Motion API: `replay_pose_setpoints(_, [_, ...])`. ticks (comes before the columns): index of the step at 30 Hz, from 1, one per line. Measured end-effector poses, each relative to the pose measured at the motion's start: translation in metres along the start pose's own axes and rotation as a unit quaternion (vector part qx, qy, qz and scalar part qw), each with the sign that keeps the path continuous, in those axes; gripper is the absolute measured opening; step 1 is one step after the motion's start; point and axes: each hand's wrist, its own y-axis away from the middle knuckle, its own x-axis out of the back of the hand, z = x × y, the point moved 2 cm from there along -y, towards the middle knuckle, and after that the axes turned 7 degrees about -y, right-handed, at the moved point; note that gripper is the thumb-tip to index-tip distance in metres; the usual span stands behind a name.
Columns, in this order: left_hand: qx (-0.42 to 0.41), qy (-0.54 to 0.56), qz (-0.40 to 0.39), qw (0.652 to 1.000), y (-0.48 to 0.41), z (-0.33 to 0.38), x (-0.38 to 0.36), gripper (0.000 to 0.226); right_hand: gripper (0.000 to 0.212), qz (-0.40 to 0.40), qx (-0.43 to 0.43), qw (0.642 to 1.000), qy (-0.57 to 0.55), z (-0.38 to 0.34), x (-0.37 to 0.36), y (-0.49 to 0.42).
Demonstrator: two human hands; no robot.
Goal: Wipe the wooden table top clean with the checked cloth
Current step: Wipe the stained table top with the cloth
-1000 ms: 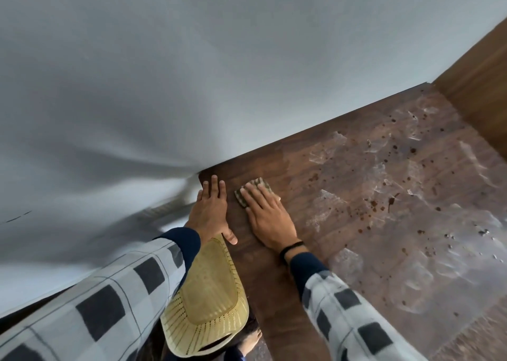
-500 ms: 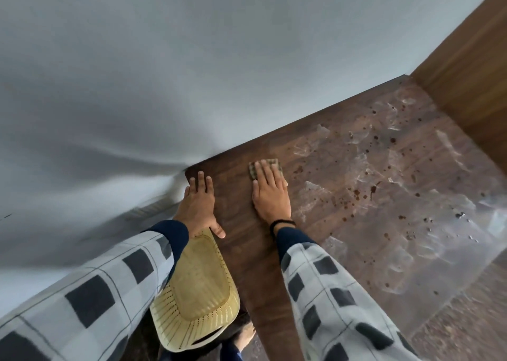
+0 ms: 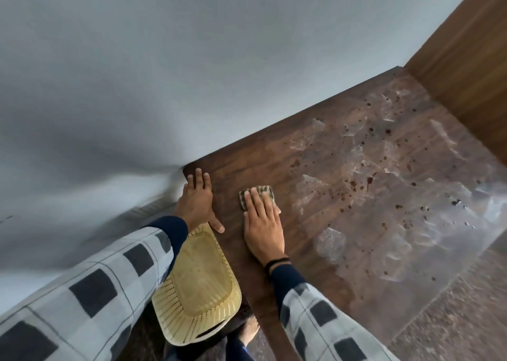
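a pale grey wall (image 3: pixel 192 58) fills everything beyond the fingertips of both grips. the dark wooden bench (image 3: pixel 241 163) lies under both of them and runs away to the outer side of the right grip (image 3: pixel 263 229), as far as an upright wooden panel (image 3: pixel 466 58) well apart from it. speckled floor (image 3: pixel 452 319) shows past the bench's near edge, behind the right grip's wrist. both arms wear grey and black checked sleeves (image 3: pixel 96 292) over dark blue cuffs. a yellow slotted plastic basket (image 3: pixel 200 278) sits below the bench's end, just behind the left grip's thumb and between the two forearms.

the left grip (image 3: pixel 196 204) lies flat on the bench's corner, fingers straight and together, thumb spread toward the right grip, holding nothing. the right grip lies palm down just beside it, fingers straight and a little apart, pressing the checked cloth (image 3: pixel 267 189) onto the wood. the cloth is bunched small under those fingers, with only its far edge and sides peeking out past the fingertips.

the wood right around both grips is dark and even. on the outer side of the right grip the surface carries pale dried patches (image 3: pixel 329 245), and farther out a scatter of dark reddish spots (image 3: pixel 354 185), apart from the cloth. a black band (image 3: pixel 277 263) circles the right wrist. a bare foot (image 3: pixel 251 329) shows on the floor behind the right forearm.
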Motion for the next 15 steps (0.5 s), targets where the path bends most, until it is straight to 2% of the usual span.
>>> replay_pose_setpoints(2, [0.001, 0.004, -0.003, 1.0, 0.002, 0.002, 0.003, 0.169, 0.054, -0.005, 0.067, 0.998, 0.014, 0.018, 0.008, -0.019])
replay_pose_setpoints(3, [0.002, 0.004, 0.002, 1.0, 0.002, 0.002, 0.003, 0.169, 0.054, 0.001, 0.048, 0.999, 0.021, 0.028, 0.014, -0.034])
replay_pose_setpoints(6, [0.006, 0.007, 0.008, 1.0, 0.005, 0.002, -0.002, 0.169, 0.055, 0.023, -0.116, 0.993, -0.025, 0.039, 0.021, -0.045])
replay_pose_setpoints(7, [0.006, 0.007, 0.005, 1.0, 0.006, 0.002, -0.003, 0.169, 0.056, 0.028, -0.129, 0.991, -0.026, 0.03, 0.017, -0.034])
replay_pose_setpoints(8, [0.003, 0.006, 0.0, 1.0, 0.006, 0.003, -0.003, 0.169, 0.056, 0.023, -0.103, 0.994, -0.015, 0.021, 0.013, -0.02])
replay_pose_setpoints(11, [-0.002, 0.0, -0.002, 1.0, 0.002, 0.001, 0.003, 0.17, 0.053, -0.019, 0.059, 0.998, 0.012, 0.028, 0.015, -0.008])
replay_pose_setpoints(12, [-0.001, -0.005, 0.001, 1.0, 0.001, 0.001, 0.003, 0.17, 0.053, -0.017, 0.075, 0.997, 0.022, 0.037, 0.018, -0.018])
replay_pose_setpoints(13, [0.002, -0.01, 0.004, 1.0, 0.001, 0.0, 0.003, 0.17, 0.053, -0.003, 0.048, 0.999, 0.024, 0.044, 0.023, -0.029])
replay_pose_setpoints(15, [0.002, -0.01, 0.006, 1.0, 0.003, 0.0, -0.002, 0.17, 0.054, 0.033, -0.083, 0.996, 0.002, 0.046, 0.027, -0.035])
